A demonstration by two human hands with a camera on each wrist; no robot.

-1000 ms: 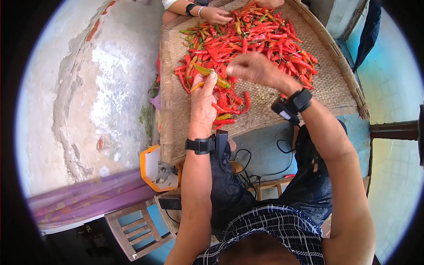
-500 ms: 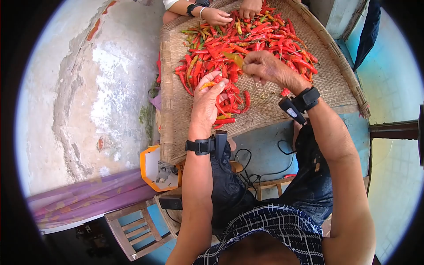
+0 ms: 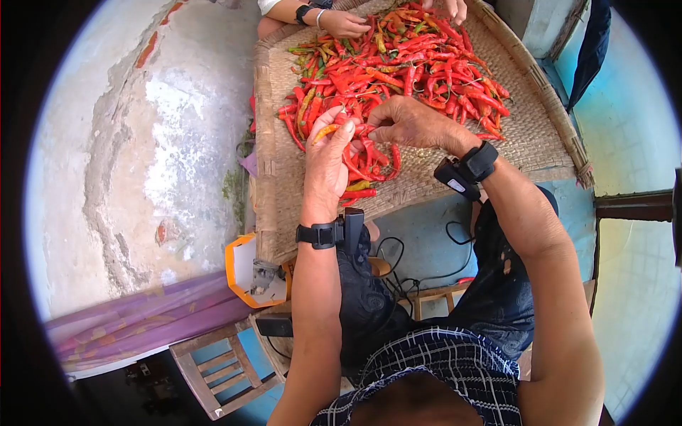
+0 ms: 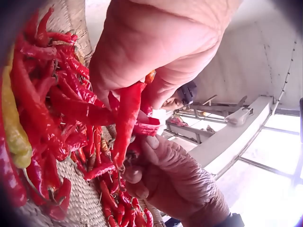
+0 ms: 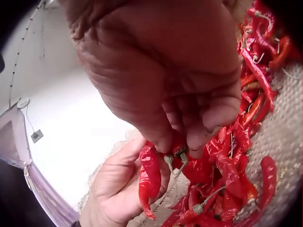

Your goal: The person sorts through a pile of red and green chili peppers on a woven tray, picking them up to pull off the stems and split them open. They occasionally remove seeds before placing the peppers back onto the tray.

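My left hand grips a few chili peppers over the near part of the pile. Among them are a yellow-orange chili and a red chili that hangs below the fingers in the left wrist view. Right beside it, my right hand pinches a red chili at its stem end between thumb and finger. In the right wrist view, green stems show just under those fingertips, next to a wrinkled red chili in front of the left palm. The heap of chilies, mostly red, spreads beyond both hands.
A large woven tray with a raised rim carries the heap. Another person's hand reaches into the far side. An orange-edged box and a wooden chair stand at the lower left; cables lie below the tray.
The yellow-green chili passed from my left hand to my right, which carried it toward the heap and let it go. My right hand is now back at the left, pinching a red chili.
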